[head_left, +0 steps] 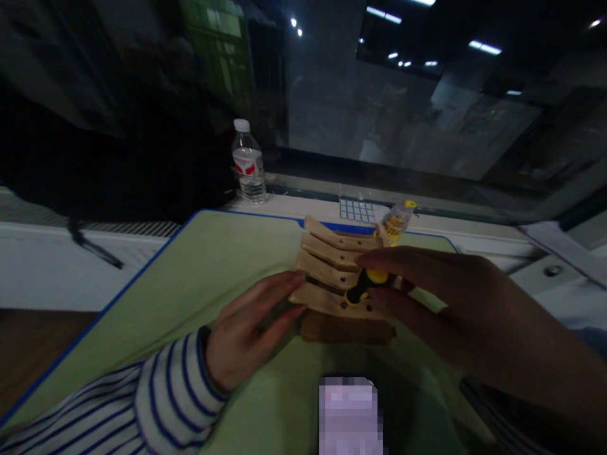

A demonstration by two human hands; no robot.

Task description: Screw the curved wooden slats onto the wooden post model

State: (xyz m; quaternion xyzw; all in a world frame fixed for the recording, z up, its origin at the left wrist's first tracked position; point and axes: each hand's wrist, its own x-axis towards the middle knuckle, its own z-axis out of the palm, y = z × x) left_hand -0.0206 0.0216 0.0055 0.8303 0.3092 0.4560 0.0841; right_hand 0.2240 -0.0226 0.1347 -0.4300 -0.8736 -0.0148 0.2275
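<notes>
A small wooden slatted assembly stands on the green table, its curved slats marked with dark screw holes or screw heads. At its left side, my left hand pinches the end of the nearest slat between thumb and fingers. My right hand grips a short black-and-yellow screwdriver from the right. The tool's lower end meets the nearest slat by one of the dark spots; its exact tip is hard to make out. Part of the assembly's right side is hidden behind my right hand.
A phone with a blurred screen lies at the table's near side. Beyond the blue-edged table, a water bottle and a yellow-capped clear container stand near the window. A dark bag-like shape is at left.
</notes>
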